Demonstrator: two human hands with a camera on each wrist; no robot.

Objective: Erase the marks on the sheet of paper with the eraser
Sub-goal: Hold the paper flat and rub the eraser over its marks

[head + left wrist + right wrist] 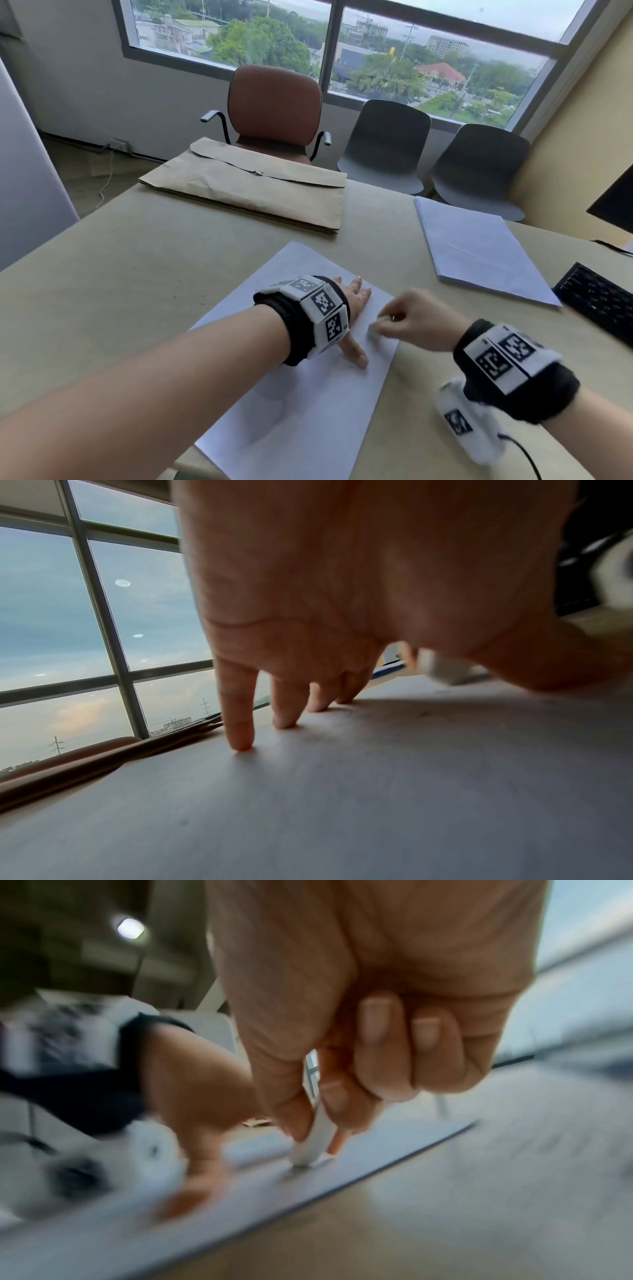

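Two hands are at work on the sheet. The right hand (416,320) has thumb and fingers curled tight around a small white eraser (375,329), whose lower end meets the sheet of paper (308,404) close to its right edge; in the right wrist view the eraser (316,1139) stands steeply on the page, and the heavy blur there suggests a rubbing stroke is under way. The left hand (352,308) lies just beside it with fingers spread and straight, their tips (240,739) pressing the page down so it cannot slide, the thumb stretched toward the near edge.

As for progress, my reading is that erasing is in full swing, not finished. Faint grey traces show on the far part of the sheet beyond the left hand, and a few light smudges appear in the left wrist view, but they are too pale to tell whether they are leftover marks or shadow. The near half of the page looks blank.

Farther out on the desk (120,274) lie a brown envelope (250,192), a stack of white paper (476,246) and a black keyboard (603,298).
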